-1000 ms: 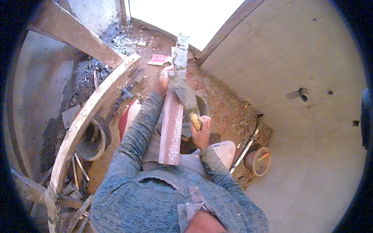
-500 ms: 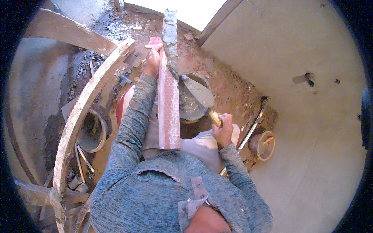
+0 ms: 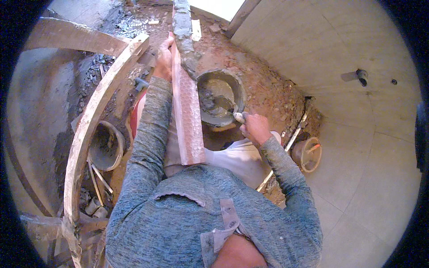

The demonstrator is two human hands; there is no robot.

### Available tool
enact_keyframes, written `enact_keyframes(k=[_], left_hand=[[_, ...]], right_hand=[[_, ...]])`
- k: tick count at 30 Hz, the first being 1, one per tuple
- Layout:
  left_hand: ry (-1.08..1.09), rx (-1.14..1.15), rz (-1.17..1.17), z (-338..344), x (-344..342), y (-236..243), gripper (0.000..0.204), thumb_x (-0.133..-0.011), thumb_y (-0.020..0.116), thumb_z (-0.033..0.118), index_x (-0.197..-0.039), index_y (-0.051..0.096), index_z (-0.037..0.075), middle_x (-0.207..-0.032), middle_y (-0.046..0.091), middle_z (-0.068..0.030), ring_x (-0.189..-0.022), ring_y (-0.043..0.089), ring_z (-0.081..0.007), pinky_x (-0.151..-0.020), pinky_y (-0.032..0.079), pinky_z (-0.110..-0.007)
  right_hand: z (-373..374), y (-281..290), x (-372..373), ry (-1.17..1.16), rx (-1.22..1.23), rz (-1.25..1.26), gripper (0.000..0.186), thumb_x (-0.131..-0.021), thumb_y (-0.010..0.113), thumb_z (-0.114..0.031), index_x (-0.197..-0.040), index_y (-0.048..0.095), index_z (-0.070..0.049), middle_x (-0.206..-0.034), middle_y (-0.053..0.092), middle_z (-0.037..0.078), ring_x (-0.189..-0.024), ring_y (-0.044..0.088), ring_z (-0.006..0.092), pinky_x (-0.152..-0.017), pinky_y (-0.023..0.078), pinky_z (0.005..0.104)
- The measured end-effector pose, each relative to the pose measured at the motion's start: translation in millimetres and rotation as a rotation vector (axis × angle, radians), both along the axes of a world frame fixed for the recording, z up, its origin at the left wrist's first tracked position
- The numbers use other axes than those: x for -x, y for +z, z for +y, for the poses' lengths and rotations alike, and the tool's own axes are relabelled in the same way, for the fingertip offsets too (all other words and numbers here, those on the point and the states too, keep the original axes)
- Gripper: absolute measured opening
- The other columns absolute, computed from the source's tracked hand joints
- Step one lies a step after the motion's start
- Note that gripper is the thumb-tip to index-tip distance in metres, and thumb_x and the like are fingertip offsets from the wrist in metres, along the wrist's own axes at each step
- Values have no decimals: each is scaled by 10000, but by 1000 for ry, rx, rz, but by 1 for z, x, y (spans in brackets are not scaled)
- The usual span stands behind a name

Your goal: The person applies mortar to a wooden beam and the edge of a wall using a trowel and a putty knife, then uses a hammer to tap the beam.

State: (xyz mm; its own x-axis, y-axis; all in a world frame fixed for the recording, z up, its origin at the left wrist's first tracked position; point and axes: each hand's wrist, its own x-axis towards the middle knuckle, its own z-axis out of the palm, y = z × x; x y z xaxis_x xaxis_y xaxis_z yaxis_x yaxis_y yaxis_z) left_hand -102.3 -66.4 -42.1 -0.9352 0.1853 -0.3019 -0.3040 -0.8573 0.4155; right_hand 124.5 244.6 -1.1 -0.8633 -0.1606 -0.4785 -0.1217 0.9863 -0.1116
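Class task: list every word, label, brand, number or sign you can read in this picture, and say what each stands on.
None can be read.
Pink textured strip in the left hand: no legible text.
Mortar bucket near the right hand: no legible text.
Pale scrap on the ground: too small to tell whether it is printed.

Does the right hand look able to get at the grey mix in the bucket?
Probably yes: the right hand, gripping the trowel, is beside the bucket, the grey mix lies uncovered, and the pink strip in the left hand sits to the left, seemingly leaving the way free.
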Motion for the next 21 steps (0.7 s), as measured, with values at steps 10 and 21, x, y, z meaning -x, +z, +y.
enact_keyframes(k=[10,21], left_hand=[[49,172,0,-1,-14,23,349,-980,519,272,-1206,634,32,-1047,686,-65,-898,661,-215,-859,535,-336],[6,78,26,-3,-11,16,361,-982,532,291,-1218,638,40,-1063,685,-59,-920,644,-213,-904,506,-317]], right_hand=[[-9,-32,19,-95,276,-95,312,-740,701,-269,-959,751,-52,-841,702,239,-791,694,408,-732,552,484],[-7,-38,20,-533,518,-358,327,-821,694,-220,-1096,764,-56,-711,688,57,-594,633,124,-512,501,298]])
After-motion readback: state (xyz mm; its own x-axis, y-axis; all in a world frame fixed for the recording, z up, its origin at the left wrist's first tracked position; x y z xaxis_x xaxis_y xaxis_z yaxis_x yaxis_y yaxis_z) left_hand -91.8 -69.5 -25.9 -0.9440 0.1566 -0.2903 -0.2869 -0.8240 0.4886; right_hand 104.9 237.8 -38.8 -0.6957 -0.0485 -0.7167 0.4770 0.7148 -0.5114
